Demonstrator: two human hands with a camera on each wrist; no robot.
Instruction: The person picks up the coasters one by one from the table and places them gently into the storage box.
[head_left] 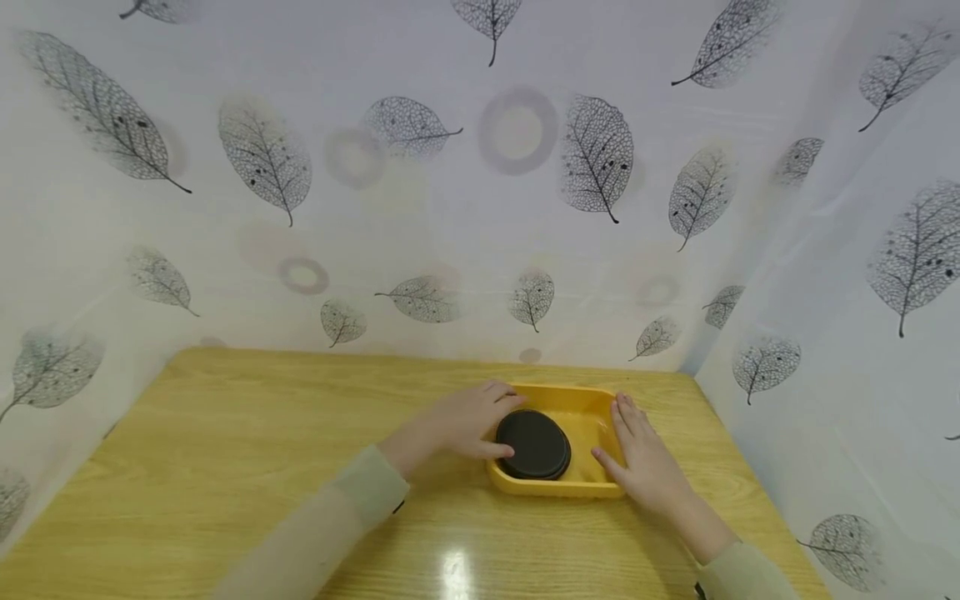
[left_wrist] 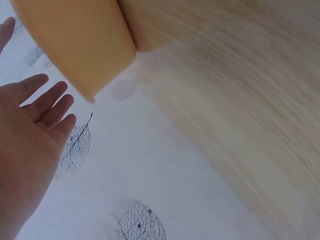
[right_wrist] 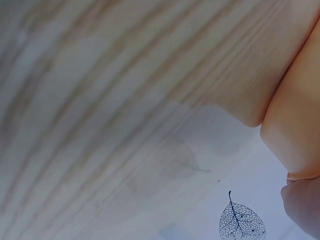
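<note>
A yellow rectangular tray [head_left: 588, 490] with raised walls sits on the wooden table. At its left end lies a round black disc-shaped object [head_left: 532, 445], apparently with a second dark rim beneath it. My left hand [head_left: 468, 421] is at the tray's left end, its thumb over the black object's edge. In the left wrist view, the left fingers [left_wrist: 55, 102] are extended close to the tray's outer wall [left_wrist: 85, 45]. My right hand [head_left: 648, 462] is spread along the right end, fingers straight at the rim. Only a fingertip [right_wrist: 305, 205] of it shows in the right wrist view, by the tray's corner.
The wood-grain table [head_left: 262, 450] extends far to the left of the tray. A pale leaf-printed covering [head_left: 450, 225] rises behind the table and along its right side [head_left: 840, 417]. The table's back edge [head_left: 337, 357] runs just beyond the tray.
</note>
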